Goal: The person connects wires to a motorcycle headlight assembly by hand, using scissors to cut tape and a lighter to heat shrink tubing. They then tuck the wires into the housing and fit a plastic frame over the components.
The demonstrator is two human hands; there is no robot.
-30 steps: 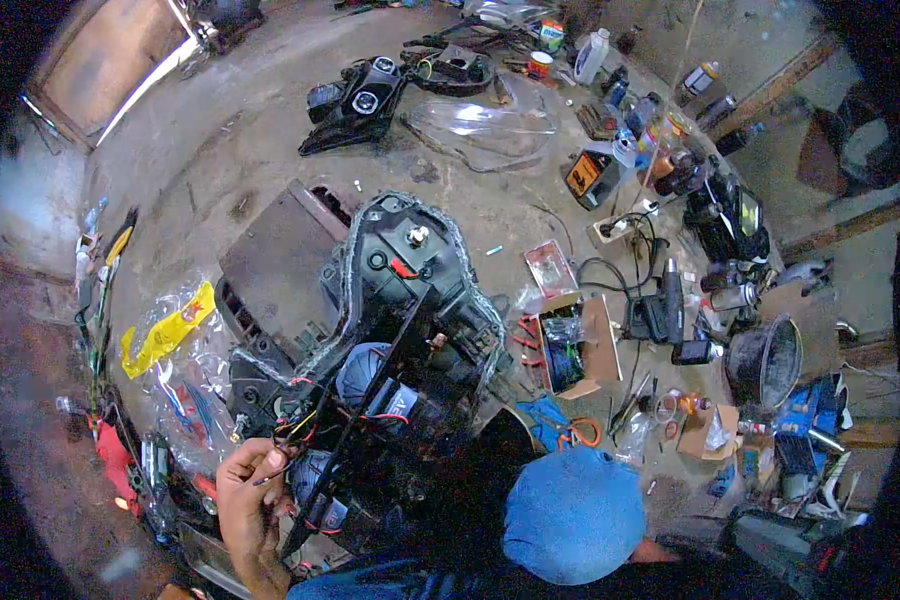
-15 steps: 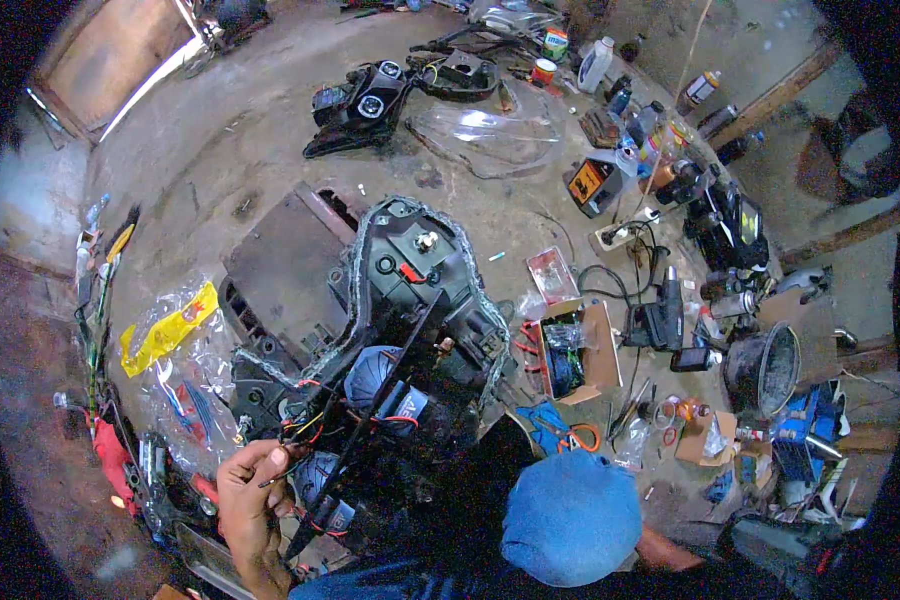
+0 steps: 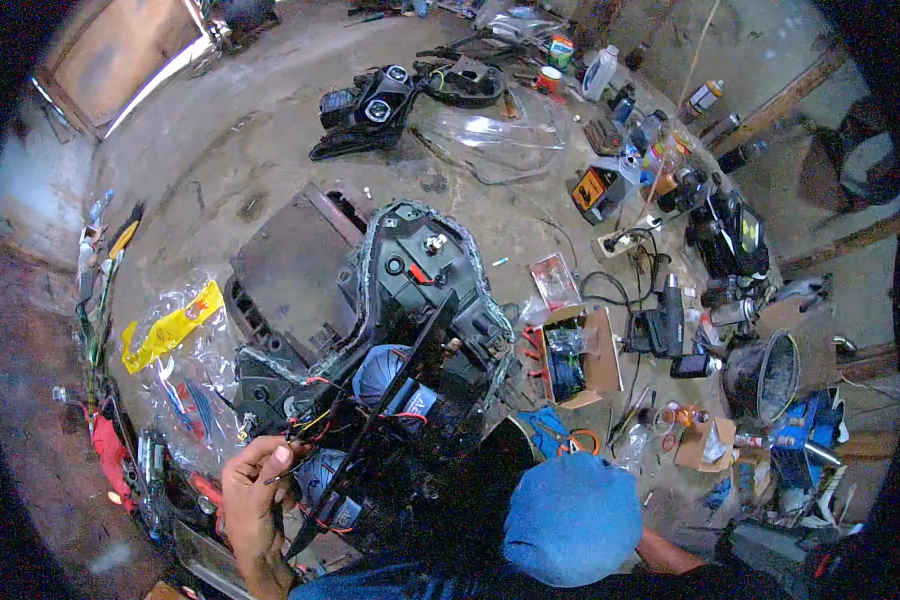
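My left hand (image 3: 254, 498) is at the lower left, thumb and fingers closed in a pinch on a thin dark wire whose tip shows by the thumb. Right beside it lies a black headlight housing (image 3: 410, 240), its rim lined with grey sealant and a red piece (image 3: 422, 276) inside. Red, yellow and black wires (image 3: 315, 425) run from the housing close to my fingers. Two round lamp units with blue labels, an upper one (image 3: 382, 375) and a lower one (image 3: 320, 472), sit along a long black strip. My right hand is out of sight; bare skin (image 3: 667, 552) shows at the lower right.
A rounded blue cloth shape (image 3: 575, 520) fills the lower middle. Rightward are an open cardboard box (image 3: 600, 350), a heat gun (image 3: 667, 315) and a black pot (image 3: 770, 375). Another headlight (image 3: 375, 108) lies at the back. Yellow-marked plastic (image 3: 175, 325) is at left.
The whole view has shifted slightly, with things appearing a little lower and to the right. My left hand keeps the same pinch beside the housing.
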